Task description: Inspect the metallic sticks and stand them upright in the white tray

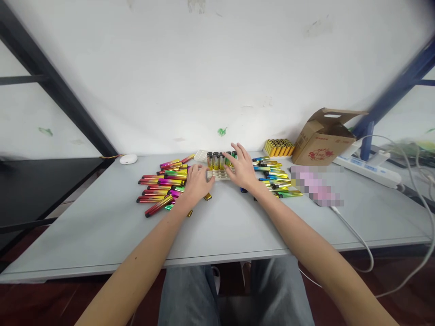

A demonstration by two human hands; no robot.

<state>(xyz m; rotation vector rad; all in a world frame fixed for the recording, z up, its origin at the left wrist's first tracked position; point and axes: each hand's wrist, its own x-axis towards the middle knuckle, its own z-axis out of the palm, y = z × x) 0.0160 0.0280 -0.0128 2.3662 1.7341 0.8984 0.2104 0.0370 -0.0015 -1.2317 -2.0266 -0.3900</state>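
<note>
Counted: two hands (197, 182), two trays (201, 155), at least five upright lighters (215, 163); two heaps of lying lighters (155, 192), uncountable; one orange bundle (279, 148), one cardboard box (317, 147), one power strip (369, 170), one white case (128, 159).

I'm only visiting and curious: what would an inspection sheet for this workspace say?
Surface: grey tabletop.
Job's things: left pile and right pile of shiny lighters lie loose; upright row stands at a pale holed tray.
Clutter: open cardboard box, yellow-gold bundle, white case, pixelated item I cannot identify.
Hands: left hand beside the left pile and tray; right hand at the upright row; grip unclear for both.
Cables: white cable from the pixelated item; power strip beside the box.
Surroundings: marked white wall, dark frame on the left, blue frame on the right.
</note>
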